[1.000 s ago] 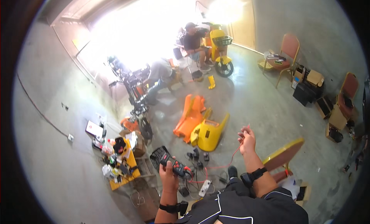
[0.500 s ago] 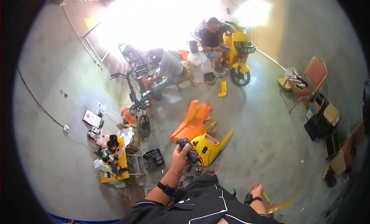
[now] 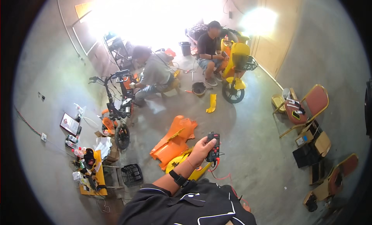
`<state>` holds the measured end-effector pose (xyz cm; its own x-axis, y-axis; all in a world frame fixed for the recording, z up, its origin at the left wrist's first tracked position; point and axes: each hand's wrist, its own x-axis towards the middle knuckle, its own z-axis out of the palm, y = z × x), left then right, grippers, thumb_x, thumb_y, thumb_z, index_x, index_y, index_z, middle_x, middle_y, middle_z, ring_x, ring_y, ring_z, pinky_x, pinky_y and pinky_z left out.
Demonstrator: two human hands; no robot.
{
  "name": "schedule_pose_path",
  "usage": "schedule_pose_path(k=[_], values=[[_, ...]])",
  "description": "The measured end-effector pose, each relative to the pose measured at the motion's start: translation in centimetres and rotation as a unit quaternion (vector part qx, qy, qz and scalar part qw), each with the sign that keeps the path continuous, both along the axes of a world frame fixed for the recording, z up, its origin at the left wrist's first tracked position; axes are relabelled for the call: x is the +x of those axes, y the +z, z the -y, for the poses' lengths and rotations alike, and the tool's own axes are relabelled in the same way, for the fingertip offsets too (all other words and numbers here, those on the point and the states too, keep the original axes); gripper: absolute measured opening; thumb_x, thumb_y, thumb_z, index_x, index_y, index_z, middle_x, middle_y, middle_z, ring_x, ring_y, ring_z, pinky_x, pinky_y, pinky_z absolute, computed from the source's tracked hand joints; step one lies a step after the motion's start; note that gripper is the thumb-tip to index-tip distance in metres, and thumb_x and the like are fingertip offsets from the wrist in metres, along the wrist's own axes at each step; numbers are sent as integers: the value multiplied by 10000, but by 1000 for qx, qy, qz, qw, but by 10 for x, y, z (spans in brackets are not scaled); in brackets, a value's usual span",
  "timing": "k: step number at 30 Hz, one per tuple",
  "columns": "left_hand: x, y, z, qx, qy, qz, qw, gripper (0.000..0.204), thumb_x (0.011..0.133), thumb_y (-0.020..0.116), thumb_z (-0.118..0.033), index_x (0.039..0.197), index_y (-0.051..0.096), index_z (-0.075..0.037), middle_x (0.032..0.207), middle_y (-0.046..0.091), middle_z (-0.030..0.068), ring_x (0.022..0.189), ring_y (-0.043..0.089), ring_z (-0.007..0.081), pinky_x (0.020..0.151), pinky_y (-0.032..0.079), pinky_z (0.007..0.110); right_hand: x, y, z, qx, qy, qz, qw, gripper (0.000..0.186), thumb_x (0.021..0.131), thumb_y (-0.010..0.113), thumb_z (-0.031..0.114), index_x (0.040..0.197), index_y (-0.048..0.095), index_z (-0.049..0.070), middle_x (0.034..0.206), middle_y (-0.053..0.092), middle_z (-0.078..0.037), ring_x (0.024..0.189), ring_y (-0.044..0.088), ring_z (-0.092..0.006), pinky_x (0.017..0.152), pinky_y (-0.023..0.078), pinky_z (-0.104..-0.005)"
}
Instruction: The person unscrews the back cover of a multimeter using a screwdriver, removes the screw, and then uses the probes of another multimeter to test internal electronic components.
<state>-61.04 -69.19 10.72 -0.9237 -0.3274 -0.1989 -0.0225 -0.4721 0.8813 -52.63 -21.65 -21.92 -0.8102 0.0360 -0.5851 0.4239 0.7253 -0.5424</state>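
My left hand (image 3: 201, 149) is closed around a black handheld tester (image 3: 213, 147) with red buttons, raised in front of me. From its lower end a red test lead (image 3: 221, 176) curls down toward my right side. Just past my shirt's edge, a small part of my right hand (image 3: 246, 205) shows; its fingers are hidden, so I cannot tell what it holds. Below the tester, partly covered by my left forearm, a yellow plastic scooter panel (image 3: 179, 160) lies on the floor. An orange body panel (image 3: 175, 141) rests against it on the far side.
A co-worker in grey (image 3: 157, 72) crouches by a stripped scooter (image 3: 116, 105); another in black (image 3: 209, 47) sits beside a yellow scooter (image 3: 236, 62). A cluttered yellow table (image 3: 101, 178) and black basket (image 3: 132, 174) are left. Right are a chair (image 3: 316, 101) and boxes (image 3: 306, 155).
My view has shifted. My left hand has carried the tester to the right, past the yellow panel. My right hand has drawn in, now mostly hidden by my shirt.
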Motion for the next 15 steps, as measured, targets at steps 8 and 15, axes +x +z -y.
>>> schedule_pose_path(k=[8, 15], values=[[-127, -35, 43, -44, -45, 100, 993, 298, 981, 567, -286, 1102, 582, -14, 978, 686, 75, 764, 640, 97, 685, 548, 257, -189, -36, 36, 94, 118, -144, 978, 376, 984, 442, 296, 888, 667, 11, 694, 641, -156, 592, 636, -287, 562, 494, -422], [-240, -77, 122, 91, 120, 148, 977, 281, 990, 519, -288, 1103, 571, -36, 931, 676, 100, 742, 643, 128, 632, 549, 279, -364, -20, 2, 117, 63, 54, 990, 210, 899, 518, 146, 910, 665, -4, 672, 625, -181, 530, 606, -307, 508, 482, -448]])
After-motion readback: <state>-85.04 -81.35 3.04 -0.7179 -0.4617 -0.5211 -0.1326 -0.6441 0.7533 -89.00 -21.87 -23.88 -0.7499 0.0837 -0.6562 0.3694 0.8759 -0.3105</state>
